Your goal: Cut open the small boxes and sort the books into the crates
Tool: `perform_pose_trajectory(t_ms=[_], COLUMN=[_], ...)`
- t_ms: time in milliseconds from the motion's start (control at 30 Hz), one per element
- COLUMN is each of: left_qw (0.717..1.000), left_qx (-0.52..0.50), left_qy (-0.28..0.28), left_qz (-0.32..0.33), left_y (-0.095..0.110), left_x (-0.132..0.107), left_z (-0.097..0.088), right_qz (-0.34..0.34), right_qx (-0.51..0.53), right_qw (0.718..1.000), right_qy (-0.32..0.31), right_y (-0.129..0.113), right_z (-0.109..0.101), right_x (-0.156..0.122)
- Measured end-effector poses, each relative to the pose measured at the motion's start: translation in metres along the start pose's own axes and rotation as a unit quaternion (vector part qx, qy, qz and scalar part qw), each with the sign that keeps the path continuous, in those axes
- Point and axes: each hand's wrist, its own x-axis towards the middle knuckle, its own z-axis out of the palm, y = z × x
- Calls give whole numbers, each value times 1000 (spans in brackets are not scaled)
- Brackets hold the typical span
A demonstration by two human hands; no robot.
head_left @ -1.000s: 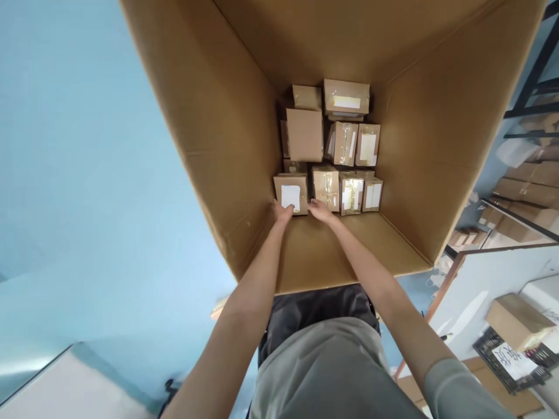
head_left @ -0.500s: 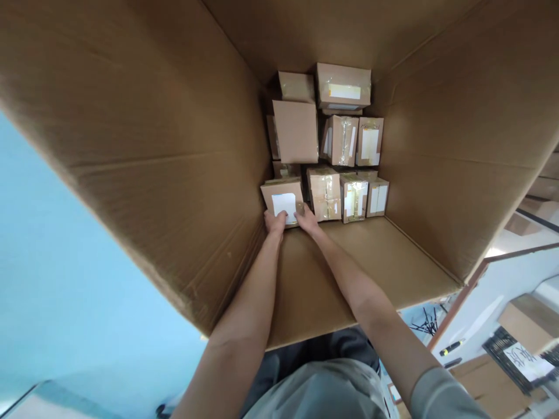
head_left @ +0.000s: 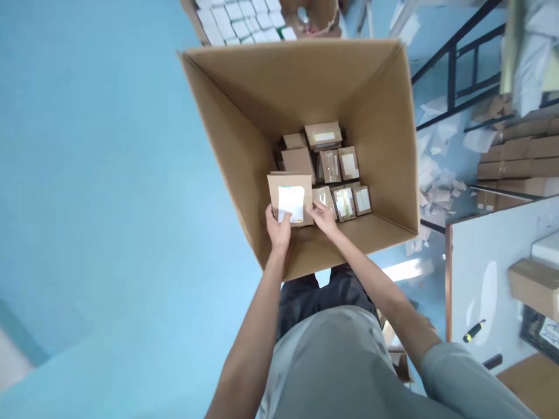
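A big open cardboard carton (head_left: 227, 134) stands on the blue floor in front of me. Several small taped brown parcels (head_left: 332, 166) lie on its bottom. Both my hands hold one small brown box with a white label (head_left: 290, 198), raised above the other parcels at the carton's near left side. My left hand (head_left: 278, 228) grips its lower left corner, thumb on the label. My right hand (head_left: 325, 218) is closed on its lower right edge.
A white table (head_left: 489, 279) with a marker pen (head_left: 474, 330) and a brown box (head_left: 535, 285) stands at the right. Dark metal shelving (head_left: 454, 75) with cardboard boxes (head_left: 515, 163) fills the upper right; paper scraps litter the floor. A tray of small white boxes (head_left: 242, 20) lies beyond the carton.
My hands closed on the labelled box at the carton's bottom and lifted it up. My head drew back out of the carton, so its whole rim and the room show now.
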Motion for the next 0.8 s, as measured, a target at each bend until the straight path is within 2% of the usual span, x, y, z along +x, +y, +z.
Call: perform_pose_trajectory(t_ms=[100, 200, 300, 433, 533, 600, 667, 733, 800], left_qw=[995, 981, 964, 931, 879, 831, 783, 749, 730], left_qx=[-75, -146, -166, -128, -55, -9, 28, 63, 93], left_qy=[-49, -125, -209, -341, -474, -556, -621, -658, -674], left_qz=[42, 32, 11, 24, 21, 17, 29, 49, 65], left_y=[62, 116, 155, 187, 197, 195, 183, 165, 143], left_x=[-33, -72, -114, -173, -221, -260, -300, -334, -351], left_z=[-7, 16, 65, 155, 234, 285, 328, 354, 361], right_qz=[-122, -224, -257, -198, -137, -93, -34, 38, 117], right_qx=[66, 39, 21, 47, 98, 107, 92, 54, -11], right_qw=[988, 964, 942, 920, 875, 823, 764, 709, 678], right_qy=[69, 139, 216, 335, 454, 550, 638, 702, 726], right_y=[-26, -43, -44, -12, 32, 65, 98, 128, 154], right_z=[-49, -108, -173, -265, -329, -366, -398, -425, -446], right_x=[-52, -103, -147, -200, -243, -268, -284, -287, -280])
